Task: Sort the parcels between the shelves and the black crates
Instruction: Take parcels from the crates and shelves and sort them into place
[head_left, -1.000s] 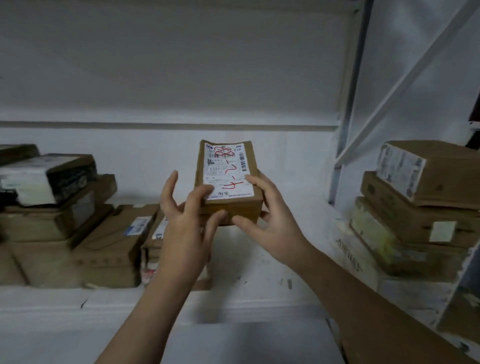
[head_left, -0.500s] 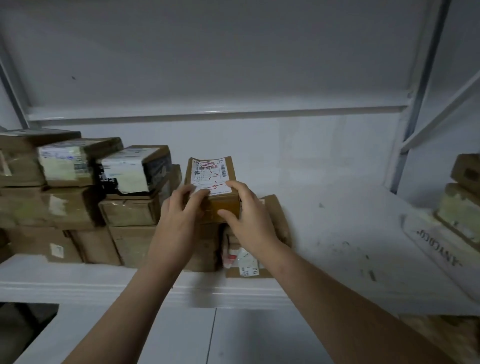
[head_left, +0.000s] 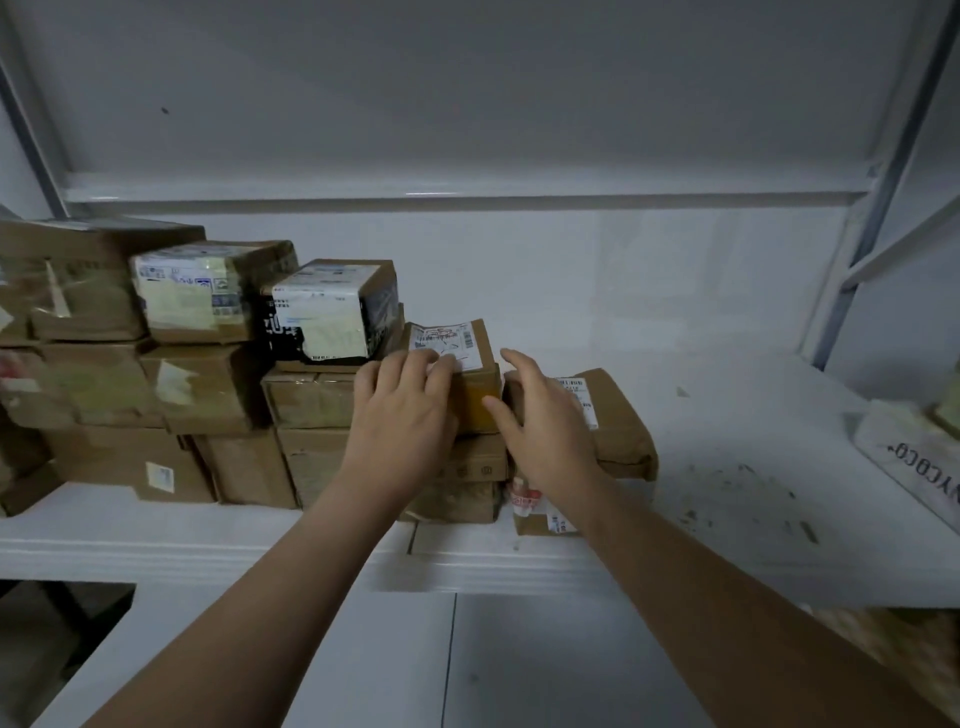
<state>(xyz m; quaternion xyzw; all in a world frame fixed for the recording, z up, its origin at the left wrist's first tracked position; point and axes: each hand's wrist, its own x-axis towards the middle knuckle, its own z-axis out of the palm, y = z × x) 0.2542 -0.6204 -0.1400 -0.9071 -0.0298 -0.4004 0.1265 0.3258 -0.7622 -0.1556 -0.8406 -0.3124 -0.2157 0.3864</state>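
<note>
Small brown box with a white label, up on top of a stack of boxes on the white shelf, just beside the box with the black and white wrap and next to a brown padded bag. Left hand on it, fingers lying loose over the label on top, pressing down, not wrapped round; thumb hidden. Right hand wide open, fingers spread, holding nothing, thumb close to the front corner of the box, touching or not too hard to tell. Looks like the putting-down step, nearly done. To do it well: push the box gently back with flat fingers until all of its bottom lies on the box below. Keep it straight, with no part hanging over the front edge. Go slow near the tall pile on the left, so as not to bump the top box there. Press once to check for wobble. Then lift both hands straight up and away, without dragging the box along or knocking the padded bag.
</note>
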